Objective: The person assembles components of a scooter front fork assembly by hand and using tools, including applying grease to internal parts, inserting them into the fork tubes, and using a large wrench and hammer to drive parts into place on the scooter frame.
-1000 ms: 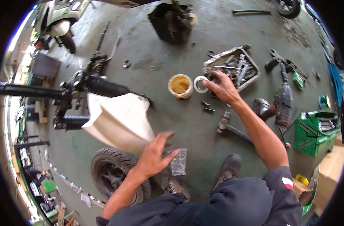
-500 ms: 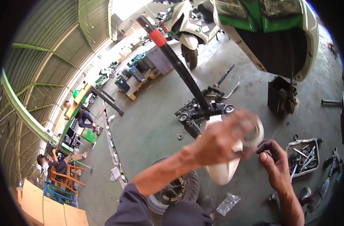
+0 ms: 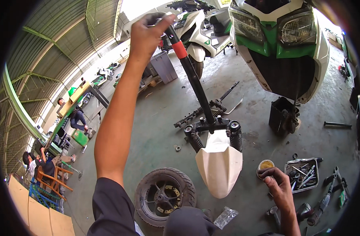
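Left hand (image 3: 150, 37): far, fingers bent at the black stem's (image 3: 195, 84) top; can't tell what they hold
Right hand (image 3: 280, 188): near right, thumb by curled fingers, contents hidden, beside the round tub (image 3: 258, 171)
Stem: mid-scene, above the white fender (image 3: 217, 169)

The left grip (image 3: 147, 38) seems to hide the top of the black tube (image 3: 195, 83).
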Demonstrator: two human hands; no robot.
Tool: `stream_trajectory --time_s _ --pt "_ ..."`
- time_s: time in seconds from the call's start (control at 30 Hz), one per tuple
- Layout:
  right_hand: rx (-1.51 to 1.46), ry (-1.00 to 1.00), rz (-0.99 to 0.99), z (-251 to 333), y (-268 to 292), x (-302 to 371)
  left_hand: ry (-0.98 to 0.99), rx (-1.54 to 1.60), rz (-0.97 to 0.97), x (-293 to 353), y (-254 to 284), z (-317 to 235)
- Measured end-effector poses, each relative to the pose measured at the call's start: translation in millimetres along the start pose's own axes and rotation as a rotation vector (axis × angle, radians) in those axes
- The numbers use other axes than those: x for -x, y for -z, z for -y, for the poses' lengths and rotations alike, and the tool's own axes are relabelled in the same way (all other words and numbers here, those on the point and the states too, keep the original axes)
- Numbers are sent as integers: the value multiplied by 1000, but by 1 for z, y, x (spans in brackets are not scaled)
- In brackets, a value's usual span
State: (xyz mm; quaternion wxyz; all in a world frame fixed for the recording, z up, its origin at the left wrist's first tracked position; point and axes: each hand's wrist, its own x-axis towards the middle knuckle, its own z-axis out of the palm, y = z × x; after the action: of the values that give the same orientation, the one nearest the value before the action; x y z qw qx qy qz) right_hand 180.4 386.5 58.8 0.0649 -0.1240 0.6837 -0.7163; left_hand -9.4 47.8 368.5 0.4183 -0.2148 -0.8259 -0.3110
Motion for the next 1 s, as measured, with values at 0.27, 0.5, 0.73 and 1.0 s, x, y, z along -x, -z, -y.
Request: stream_trajectory --time_s 0.27,0.5,0.73,1.0 --pt "504 434 347 77 -47 -85 461 869 -384 34 -8 29" --pt "495 893 -354 176 -128 -229 766 1114 -305 104 -88 35" --pt "333 679 -392 195 -185 -293 567 1166 -427 118 -127 46" --pt "-130 315 311 214 -156 -286 641 1173 -343 122 -120 25"
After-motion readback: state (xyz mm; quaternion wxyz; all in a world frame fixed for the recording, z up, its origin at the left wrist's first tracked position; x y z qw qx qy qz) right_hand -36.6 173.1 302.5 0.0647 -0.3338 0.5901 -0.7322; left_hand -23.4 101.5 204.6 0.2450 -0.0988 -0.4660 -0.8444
